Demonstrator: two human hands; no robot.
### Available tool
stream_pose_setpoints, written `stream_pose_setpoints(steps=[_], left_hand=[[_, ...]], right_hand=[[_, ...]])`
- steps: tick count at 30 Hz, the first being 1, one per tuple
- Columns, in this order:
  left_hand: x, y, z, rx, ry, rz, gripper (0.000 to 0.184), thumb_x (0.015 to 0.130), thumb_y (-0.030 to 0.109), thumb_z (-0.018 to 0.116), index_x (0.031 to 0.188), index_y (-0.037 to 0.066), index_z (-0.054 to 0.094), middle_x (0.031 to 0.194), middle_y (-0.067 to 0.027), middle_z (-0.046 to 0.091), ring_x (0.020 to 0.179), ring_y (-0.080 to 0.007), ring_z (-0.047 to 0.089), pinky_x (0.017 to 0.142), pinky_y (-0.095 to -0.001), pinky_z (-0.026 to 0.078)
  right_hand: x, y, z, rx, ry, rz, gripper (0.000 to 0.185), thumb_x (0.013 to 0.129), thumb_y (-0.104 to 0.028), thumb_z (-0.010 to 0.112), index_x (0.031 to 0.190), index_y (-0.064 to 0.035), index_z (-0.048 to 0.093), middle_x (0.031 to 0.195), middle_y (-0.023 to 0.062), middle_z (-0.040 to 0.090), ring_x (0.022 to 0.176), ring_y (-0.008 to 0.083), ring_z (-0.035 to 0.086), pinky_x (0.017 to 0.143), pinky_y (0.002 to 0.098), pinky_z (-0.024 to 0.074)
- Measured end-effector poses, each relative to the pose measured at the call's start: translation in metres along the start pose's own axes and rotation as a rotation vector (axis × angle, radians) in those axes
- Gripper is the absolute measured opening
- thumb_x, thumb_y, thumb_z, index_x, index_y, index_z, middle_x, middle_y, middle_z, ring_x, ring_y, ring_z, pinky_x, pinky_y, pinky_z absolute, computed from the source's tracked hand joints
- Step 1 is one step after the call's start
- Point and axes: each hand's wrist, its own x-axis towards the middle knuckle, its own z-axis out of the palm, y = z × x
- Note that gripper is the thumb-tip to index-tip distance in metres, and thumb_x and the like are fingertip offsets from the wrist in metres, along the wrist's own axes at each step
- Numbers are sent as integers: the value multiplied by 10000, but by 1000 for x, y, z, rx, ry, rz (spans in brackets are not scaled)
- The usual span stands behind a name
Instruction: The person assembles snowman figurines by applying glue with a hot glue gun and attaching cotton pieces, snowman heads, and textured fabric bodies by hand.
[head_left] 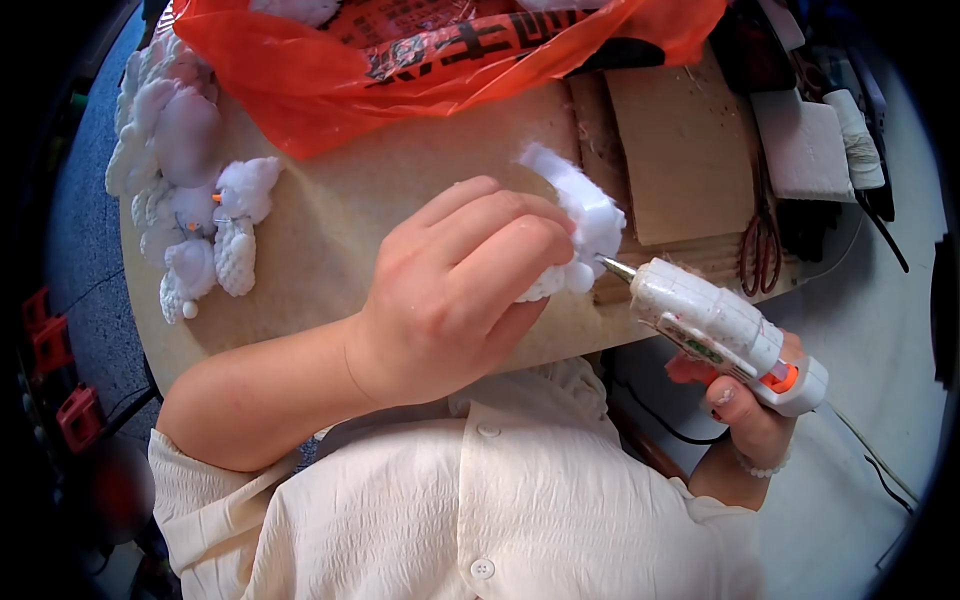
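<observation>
My left hand (445,275) is closed on a small white fluffy piece (590,210), with fingertips pressed together at its near side. A knitted-looking white part and a small round white bit show below those fingers. In my right hand (745,415) is a white hot glue gun (710,315), its body wrapped in worn clear film. The metal nozzle points left and its tip meets, or nearly meets, the lower right of the fluffy piece. Most of what lies inside my left fingers is hidden.
Several white fluffy and knitted figures (235,255) lie at the table's left edge. A red plastic bag (450,75) spreads across the back. Cardboard (685,160), scissors (762,255), a white block (805,150) and a roll of white yarn (855,140) sit on the right.
</observation>
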Motion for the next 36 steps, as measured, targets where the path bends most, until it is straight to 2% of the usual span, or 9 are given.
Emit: stream_pose_setpoints(steps=[12, 21, 30, 36], left_hand=[[1, 4, -4, -9, -9, -165, 270, 585, -111, 653, 816, 14, 592, 870, -110, 669, 759, -234, 646, 677, -279, 506], [-3, 5, -6, -105, -60, -391, 239, 681, -104, 648, 891, -3, 595, 904, -75, 667, 778, -118, 608, 709, -244, 488], [0, 8, -7, -304, -46, -537, 239, 746, -85, 658, 965, -26, 583, 942, -51, 651, 835, -88, 577, 750, -235, 473], [2, 10, -9, -455, -48, -686, 215, 782, -58, 667, 977, -19, 586, 942, -26, 637, 817, -56, 556, 728, -213, 468]], right_hand=[[-3, 4, 0, -7, 9, -19, 360, 665, -235, 759, 854, 65, 692, 701, 113, 677, 605, 194, 650, 585, 262, 488], [-3, 9, 1, 29, 5, -28, 367, 677, -228, 764, 882, 67, 693, 703, 113, 677, 604, 185, 646, 586, 256, 485], [-3, 9, 0, 81, 2, 11, 388, 697, -206, 776, 949, 76, 688, 732, 118, 686, 633, 170, 654, 610, 248, 500], [-3, 8, -2, 78, -4, 30, 395, 703, -197, 774, 966, 83, 683, 740, 124, 688, 639, 169, 657, 619, 245, 505]])
